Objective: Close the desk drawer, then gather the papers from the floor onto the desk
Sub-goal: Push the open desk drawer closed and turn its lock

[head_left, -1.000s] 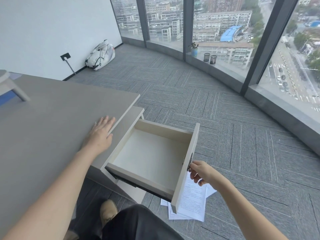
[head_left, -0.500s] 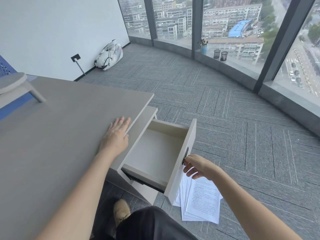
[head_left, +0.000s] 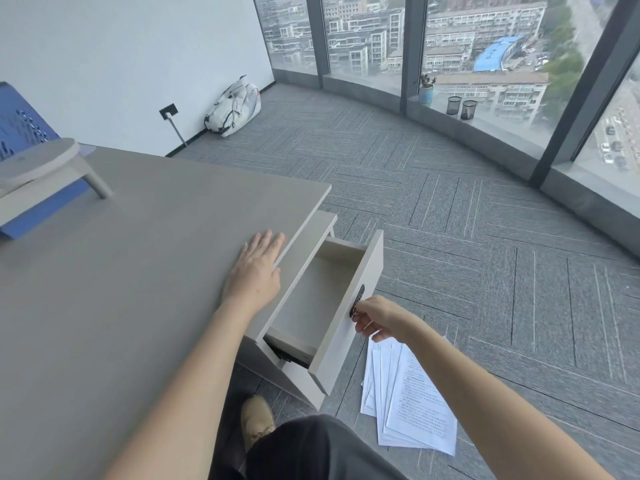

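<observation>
The grey desk (head_left: 131, 271) fills the left of the view. Its cream drawer (head_left: 349, 306) sticks out partway from the desk's right side and is empty inside. My right hand (head_left: 375, 315) grips the dark handle on the drawer front. My left hand (head_left: 256, 268) lies flat and open on the desktop near its right edge. Several printed papers (head_left: 408, 400) lie fanned on the grey carpet just right of the drawer, partly under my right forearm.
A small grey stand (head_left: 45, 168) and a blue panel (head_left: 24, 133) sit at the desk's far left. A white bag (head_left: 235, 105) leans on the wall. A potted plant (head_left: 426, 90) and two mesh cups (head_left: 461, 107) stand on the window ledge. My shoe (head_left: 256, 419) is below the drawer.
The drawer has slid in toward the desk, with my right hand still on its handle. More of the papers on the floor now shows. My left hand stayed flat on the desktop.
</observation>
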`<state>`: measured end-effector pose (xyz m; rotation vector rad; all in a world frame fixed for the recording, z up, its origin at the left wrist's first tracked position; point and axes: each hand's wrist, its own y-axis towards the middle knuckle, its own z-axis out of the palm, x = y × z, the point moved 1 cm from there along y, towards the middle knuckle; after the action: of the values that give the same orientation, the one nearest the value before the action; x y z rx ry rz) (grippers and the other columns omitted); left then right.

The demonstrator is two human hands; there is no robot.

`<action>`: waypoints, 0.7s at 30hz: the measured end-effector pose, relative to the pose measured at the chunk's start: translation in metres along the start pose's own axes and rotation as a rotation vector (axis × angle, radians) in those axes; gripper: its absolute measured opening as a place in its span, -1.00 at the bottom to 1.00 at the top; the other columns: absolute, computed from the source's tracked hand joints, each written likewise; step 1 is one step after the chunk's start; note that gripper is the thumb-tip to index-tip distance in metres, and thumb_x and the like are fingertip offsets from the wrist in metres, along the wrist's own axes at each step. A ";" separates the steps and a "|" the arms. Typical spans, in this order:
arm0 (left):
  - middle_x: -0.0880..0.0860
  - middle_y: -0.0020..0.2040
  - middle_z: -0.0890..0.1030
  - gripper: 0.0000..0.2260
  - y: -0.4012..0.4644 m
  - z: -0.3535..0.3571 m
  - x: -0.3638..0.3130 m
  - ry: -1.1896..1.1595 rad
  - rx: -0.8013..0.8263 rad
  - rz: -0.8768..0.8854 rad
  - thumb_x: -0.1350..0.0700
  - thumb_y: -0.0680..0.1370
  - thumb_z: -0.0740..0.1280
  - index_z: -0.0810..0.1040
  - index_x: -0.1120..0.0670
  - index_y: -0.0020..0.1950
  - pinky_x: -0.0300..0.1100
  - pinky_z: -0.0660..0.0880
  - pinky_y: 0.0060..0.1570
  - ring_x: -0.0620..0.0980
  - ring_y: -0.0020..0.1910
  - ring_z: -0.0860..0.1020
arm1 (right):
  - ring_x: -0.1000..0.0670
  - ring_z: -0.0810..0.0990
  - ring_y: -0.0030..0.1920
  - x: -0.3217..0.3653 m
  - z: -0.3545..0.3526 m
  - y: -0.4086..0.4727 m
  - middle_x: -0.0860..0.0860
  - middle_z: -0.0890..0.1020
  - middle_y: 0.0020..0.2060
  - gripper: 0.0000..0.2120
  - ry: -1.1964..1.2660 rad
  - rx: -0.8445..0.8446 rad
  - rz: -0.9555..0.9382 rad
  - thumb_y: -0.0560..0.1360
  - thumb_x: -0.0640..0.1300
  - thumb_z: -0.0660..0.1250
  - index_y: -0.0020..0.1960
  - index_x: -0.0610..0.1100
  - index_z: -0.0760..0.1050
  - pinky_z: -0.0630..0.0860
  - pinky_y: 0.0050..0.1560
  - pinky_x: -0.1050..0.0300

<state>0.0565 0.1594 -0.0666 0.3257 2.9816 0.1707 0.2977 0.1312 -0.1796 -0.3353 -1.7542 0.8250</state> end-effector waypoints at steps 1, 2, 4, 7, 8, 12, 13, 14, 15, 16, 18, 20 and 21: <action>0.08 0.63 0.08 -0.39 0.000 0.000 0.000 0.003 0.001 0.001 0.20 0.59 0.19 0.05 0.02 0.61 -0.01 -0.05 0.58 0.09 0.61 0.02 | 0.02 0.51 -0.48 0.002 0.004 0.003 -0.05 0.60 -0.36 -0.74 0.003 0.011 0.004 0.59 -0.13 0.12 -0.19 -0.15 0.49 0.41 -0.46 0.26; 0.08 0.63 0.07 -0.39 0.000 0.000 0.000 0.008 0.001 0.001 0.19 0.59 0.18 0.05 0.01 0.61 -0.02 -0.05 0.58 0.08 0.61 0.02 | 0.02 0.52 -0.47 0.003 0.007 0.005 -0.04 0.59 -0.36 -0.74 0.010 0.026 0.009 0.59 -0.12 0.12 -0.19 -0.15 0.49 0.41 -0.46 0.25; 0.07 0.63 0.07 -0.40 0.000 0.000 0.000 0.014 -0.004 0.001 0.19 0.60 0.18 0.05 0.01 0.61 -0.02 -0.05 0.58 0.08 0.61 0.02 | 0.03 0.52 -0.50 0.008 0.015 0.011 -0.04 0.59 -0.37 -0.74 0.033 0.049 0.011 0.60 -0.12 0.12 -0.19 -0.15 0.49 0.39 -0.44 0.25; 0.07 0.63 0.08 -0.40 0.000 0.000 -0.001 0.014 -0.011 0.000 0.20 0.60 0.18 0.05 0.01 0.61 -0.02 -0.05 0.57 0.08 0.61 0.02 | 0.04 0.50 -0.52 0.017 0.025 0.020 -0.03 0.57 -0.39 -0.75 0.045 0.055 0.007 0.59 -0.12 0.12 -0.20 -0.13 0.47 0.36 -0.42 0.25; 0.07 0.63 0.07 -0.40 0.000 0.000 -0.001 0.015 -0.012 0.001 0.20 0.60 0.18 0.05 0.02 0.61 -0.02 -0.06 0.57 0.08 0.61 0.02 | 0.03 0.49 -0.51 0.020 0.028 0.022 -0.03 0.56 -0.39 -0.75 0.048 0.058 0.005 0.59 -0.12 0.12 -0.21 -0.13 0.47 0.35 -0.42 0.24; 0.07 0.63 0.07 -0.40 -0.002 -0.001 -0.003 0.018 -0.018 0.007 0.19 0.60 0.17 0.04 0.02 0.61 -0.03 -0.06 0.57 0.08 0.61 0.02 | 0.01 0.44 -0.50 0.028 0.038 0.032 -0.02 0.51 -0.41 -0.76 0.098 0.083 0.015 0.58 -0.13 0.14 -0.24 -0.12 0.43 0.30 -0.45 0.24; 0.07 0.63 0.07 -0.40 -0.002 -0.001 -0.003 0.020 -0.023 0.006 0.19 0.60 0.17 0.04 0.02 0.61 -0.03 -0.06 0.57 0.08 0.62 0.02 | 0.01 0.42 -0.50 0.029 0.040 0.034 -0.02 0.50 -0.41 -0.75 0.116 0.089 0.016 0.58 -0.13 0.13 -0.25 -0.12 0.43 0.28 -0.46 0.23; 0.07 0.63 0.07 -0.41 -0.003 -0.001 -0.003 0.023 -0.027 0.006 0.19 0.61 0.17 0.03 0.02 0.61 -0.03 -0.06 0.57 0.07 0.62 0.02 | 0.01 0.41 -0.49 0.031 0.043 0.036 -0.03 0.49 -0.41 -0.75 0.130 0.092 0.014 0.58 -0.14 0.13 -0.25 -0.12 0.42 0.27 -0.45 0.22; 0.07 0.63 0.06 -0.41 -0.003 -0.002 -0.003 0.025 -0.029 0.005 0.19 0.61 0.17 0.03 0.02 0.61 -0.03 -0.06 0.57 0.07 0.62 0.01 | 0.00 0.40 -0.48 0.033 0.045 0.038 -0.03 0.48 -0.41 -0.75 0.140 0.093 0.012 0.58 -0.15 0.12 -0.25 -0.12 0.42 0.26 -0.45 0.22; 0.07 0.63 0.06 -0.41 -0.003 -0.002 -0.004 0.027 -0.030 0.006 0.20 0.61 0.16 0.03 0.03 0.61 -0.03 -0.06 0.57 0.07 0.62 0.01 | 0.00 0.39 -0.48 0.035 0.046 0.040 -0.03 0.47 -0.41 -0.75 0.144 0.093 0.008 0.59 -0.15 0.11 -0.25 -0.12 0.41 0.26 -0.44 0.22; 0.07 0.63 0.06 -0.41 -0.003 -0.001 -0.004 0.028 -0.028 0.011 0.20 0.61 0.16 0.02 0.02 0.61 -0.03 -0.06 0.58 0.08 0.62 0.01 | 0.00 0.39 -0.47 0.038 0.049 0.043 -0.02 0.47 -0.41 -0.74 0.139 0.090 -0.001 0.59 -0.14 0.11 -0.24 -0.12 0.41 0.26 -0.42 0.21; 0.08 0.63 0.07 -0.41 -0.003 -0.001 -0.004 0.028 -0.029 0.013 0.20 0.61 0.16 0.03 0.03 0.61 -0.03 -0.06 0.58 0.08 0.62 0.02 | 0.00 0.39 -0.47 0.041 0.053 0.045 -0.01 0.48 -0.41 -0.74 0.135 0.088 -0.006 0.59 -0.13 0.11 -0.24 -0.11 0.42 0.28 -0.42 0.21; 0.08 0.63 0.07 -0.41 -0.003 -0.001 -0.004 0.029 -0.029 0.012 0.20 0.61 0.16 0.03 0.03 0.61 -0.03 -0.06 0.58 0.08 0.62 0.02 | 0.01 0.39 -0.47 0.043 0.054 0.047 -0.01 0.48 -0.41 -0.75 0.134 0.086 -0.006 0.59 -0.13 0.12 -0.25 -0.10 0.42 0.28 -0.42 0.21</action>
<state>0.0592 0.1558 -0.0651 0.3412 3.0027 0.2213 0.2250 0.1706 -0.1881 -0.3202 -1.5896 0.8517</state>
